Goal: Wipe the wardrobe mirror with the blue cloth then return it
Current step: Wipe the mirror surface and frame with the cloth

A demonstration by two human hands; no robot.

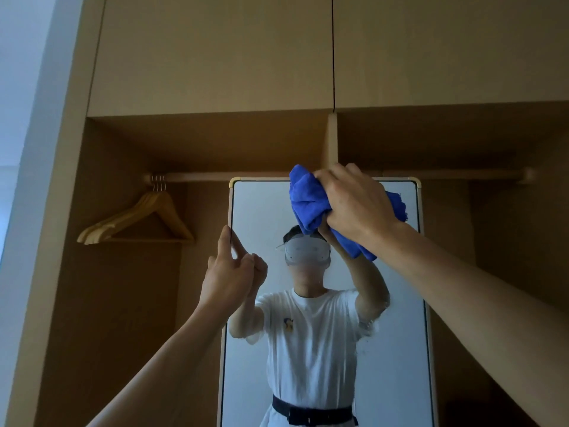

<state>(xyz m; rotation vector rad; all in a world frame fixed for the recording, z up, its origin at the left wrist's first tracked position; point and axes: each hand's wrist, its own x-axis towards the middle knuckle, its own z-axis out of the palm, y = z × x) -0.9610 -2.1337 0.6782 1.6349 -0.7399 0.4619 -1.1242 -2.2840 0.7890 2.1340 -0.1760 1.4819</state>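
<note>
A tall mirror (397,303) with a pale frame stands inside the wooden wardrobe, and it reflects a person in a white shirt. My right hand (354,204) is shut on a bunched blue cloth (308,204) and presses it against the glass near the mirror's top edge. My left hand (229,269) rests at the mirror's left frame edge, its index finger stretched up along the frame and the other fingers curled.
A clothes rail (200,177) runs across the wardrobe behind the mirror's top. Several wooden hangers (135,223) hang at its left end. A vertical divider (332,140) and closed upper cabinet doors (215,50) sit above.
</note>
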